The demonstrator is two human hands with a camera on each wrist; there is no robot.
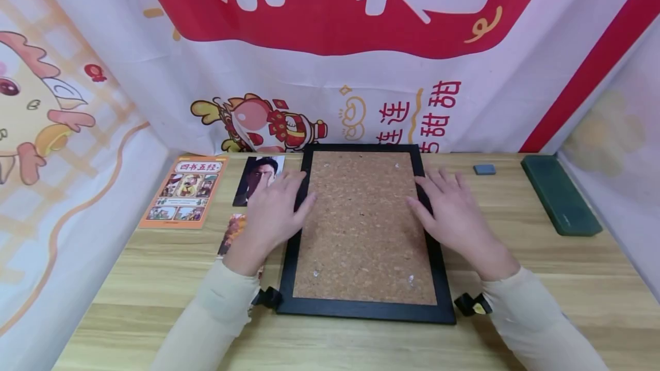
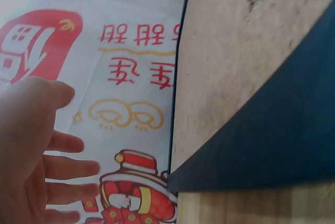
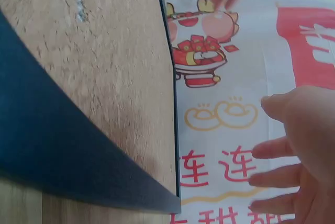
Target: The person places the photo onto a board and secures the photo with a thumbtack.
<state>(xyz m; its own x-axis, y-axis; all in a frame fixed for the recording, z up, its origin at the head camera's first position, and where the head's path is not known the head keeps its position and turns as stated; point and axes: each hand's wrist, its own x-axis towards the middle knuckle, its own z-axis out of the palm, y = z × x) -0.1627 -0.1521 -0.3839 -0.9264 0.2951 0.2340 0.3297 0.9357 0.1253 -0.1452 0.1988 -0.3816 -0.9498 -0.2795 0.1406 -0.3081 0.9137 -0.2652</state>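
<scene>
A cork board (image 1: 366, 222) in a black frame (image 1: 366, 311) lies on the table in front of me. My left hand (image 1: 275, 208) is at the board's left side, fingers extended and spread. Across from it, my right hand (image 1: 454, 213) is at the right side, its fingers also stretched out. Neither hand holds anything; whether the fingertips touch the frame I cannot tell. Small shiny marks sit near the board's corners. In the left wrist view the thumb and fingers of the left hand (image 2: 47, 150) are apart; the right hand (image 3: 298, 156) looks alike in its own view.
Left of the board lie a dark portrait photo (image 1: 242, 193) and an orange-toned photo (image 1: 232, 233), partly hidden by my left arm. An orange illustrated booklet (image 1: 177, 216) is further left. To the right are a small blue block (image 1: 484, 169) and a dark green case (image 1: 562, 196). Printed cloth (image 1: 330, 73) hangs behind.
</scene>
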